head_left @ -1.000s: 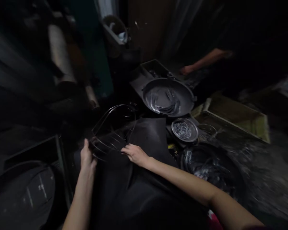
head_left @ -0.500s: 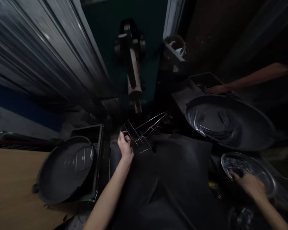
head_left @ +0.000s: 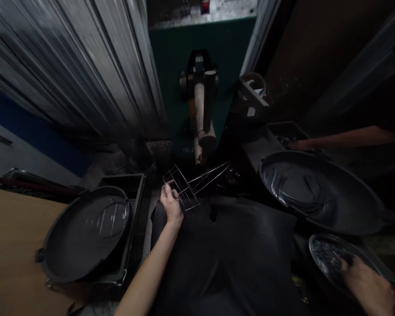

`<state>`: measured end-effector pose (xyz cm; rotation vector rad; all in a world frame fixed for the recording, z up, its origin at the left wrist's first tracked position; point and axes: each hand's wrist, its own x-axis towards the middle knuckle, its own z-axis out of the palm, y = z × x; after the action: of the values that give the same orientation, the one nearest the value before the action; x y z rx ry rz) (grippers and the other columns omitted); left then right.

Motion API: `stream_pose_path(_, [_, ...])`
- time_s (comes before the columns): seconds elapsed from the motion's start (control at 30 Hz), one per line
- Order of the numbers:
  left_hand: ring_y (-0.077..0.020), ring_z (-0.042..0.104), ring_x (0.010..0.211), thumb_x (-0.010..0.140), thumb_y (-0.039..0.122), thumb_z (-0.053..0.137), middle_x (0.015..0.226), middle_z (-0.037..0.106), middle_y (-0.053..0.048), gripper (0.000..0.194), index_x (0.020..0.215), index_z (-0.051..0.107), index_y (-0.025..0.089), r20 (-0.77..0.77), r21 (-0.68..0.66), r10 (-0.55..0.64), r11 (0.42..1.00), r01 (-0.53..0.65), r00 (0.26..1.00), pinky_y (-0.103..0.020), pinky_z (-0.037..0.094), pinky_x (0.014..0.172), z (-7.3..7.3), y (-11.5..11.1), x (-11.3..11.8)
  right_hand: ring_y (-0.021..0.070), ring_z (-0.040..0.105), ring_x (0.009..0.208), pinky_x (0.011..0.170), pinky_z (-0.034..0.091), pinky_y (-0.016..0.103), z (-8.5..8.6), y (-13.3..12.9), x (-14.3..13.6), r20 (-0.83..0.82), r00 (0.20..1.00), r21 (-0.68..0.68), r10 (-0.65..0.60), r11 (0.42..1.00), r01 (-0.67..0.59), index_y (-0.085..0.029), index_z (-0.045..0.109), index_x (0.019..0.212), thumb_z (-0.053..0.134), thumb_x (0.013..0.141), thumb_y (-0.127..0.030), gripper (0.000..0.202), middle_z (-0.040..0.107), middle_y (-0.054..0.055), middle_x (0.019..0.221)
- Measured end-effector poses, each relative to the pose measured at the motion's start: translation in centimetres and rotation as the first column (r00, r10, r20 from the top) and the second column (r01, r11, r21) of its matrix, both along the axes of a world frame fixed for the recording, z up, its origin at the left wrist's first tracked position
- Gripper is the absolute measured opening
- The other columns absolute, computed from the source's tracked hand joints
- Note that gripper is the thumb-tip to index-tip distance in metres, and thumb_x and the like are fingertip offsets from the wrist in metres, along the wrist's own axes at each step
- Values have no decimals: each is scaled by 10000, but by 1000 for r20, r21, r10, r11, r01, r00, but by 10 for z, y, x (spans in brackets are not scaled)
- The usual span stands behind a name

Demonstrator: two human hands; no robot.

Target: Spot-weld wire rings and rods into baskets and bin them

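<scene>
A wire frame (head_left: 192, 188) made of thin metal rods is pinched at its left side in my left hand (head_left: 171, 204), above the dark apron on my lap. At the lower right, my right hand (head_left: 365, 281) reaches over a round metal bowl (head_left: 329, 259) of small metal pieces. Its fingertips are dark and blurred at the pieces, and what they hold is too small to make out. Straight ahead stands a green machine (head_left: 171, 57) with two thick cylindrical electrodes (head_left: 206, 136).
A round black basin (head_left: 72, 245) with wire parts rests on a crate at left. Another large black basin (head_left: 345, 197) holds wire rings at right. Behind it, another person's hand (head_left: 303, 145) touches a tray (head_left: 285, 134). A wooden board (head_left: 13, 245) lies at far left.
The view has tilted up and shifted left, so the machine and right basin appear lower. The wire frame has turned slightly in my left hand. My right hand remains at the bowl.
</scene>
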<state>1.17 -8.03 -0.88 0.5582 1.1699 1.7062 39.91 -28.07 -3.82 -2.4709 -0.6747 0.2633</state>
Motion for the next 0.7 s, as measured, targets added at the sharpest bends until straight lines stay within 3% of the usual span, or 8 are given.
stream_pose_path(0.07, [-27,212,361,796,554,587,473,271,102,404,916,584,168,-1,15,3,1000,-3,1000,-141,155,362,1,3,-4,249,391,448,576,327,457,14,27,-21,-65,998,26,25,999,-24,-328,429,444,593,518,-417,201,462,85,462])
stream_pose_path(0.13, [-28,199,355,801,550,584,464,261,104,398,918,585,169,3,32,12,999,-12,1000,-141,147,359,2,5,-6,294,551,607,648,411,452,29,63,-56,-230,967,116,108,990,-83,-290,561,541,624,521,-420,145,613,119,620])
stream_pose_path(0.23, [-29,203,362,804,542,585,462,273,99,395,913,592,162,-13,37,26,999,-25,1000,-141,141,358,6,5,-7,259,635,730,686,495,381,46,120,-123,-530,762,406,373,900,-158,-198,680,718,726,505,-486,361,686,87,767])
stream_pose_path(0.37, [-34,209,380,800,539,586,473,282,95,393,908,591,162,-20,21,22,1000,-22,1000,-140,151,364,7,4,-9,154,614,590,490,469,221,60,178,-195,-707,508,573,492,820,4,-146,687,701,860,424,-453,448,650,39,635])
stream_pose_path(0.53, [-41,210,386,803,553,563,481,281,95,411,926,597,163,-46,-36,19,999,-21,999,-144,158,366,-2,9,-17,76,566,556,417,403,126,76,204,-234,-773,287,624,566,760,183,-128,688,689,913,370,-370,459,627,3,632])
stream_pose_path(0.7, [-47,238,404,820,574,523,490,285,89,456,966,615,152,-127,-80,2,997,-12,992,-147,172,384,-5,13,-23,62,547,552,391,382,106,85,205,-245,-806,258,587,533,777,229,-128,666,671,931,328,-338,482,619,-11,633])
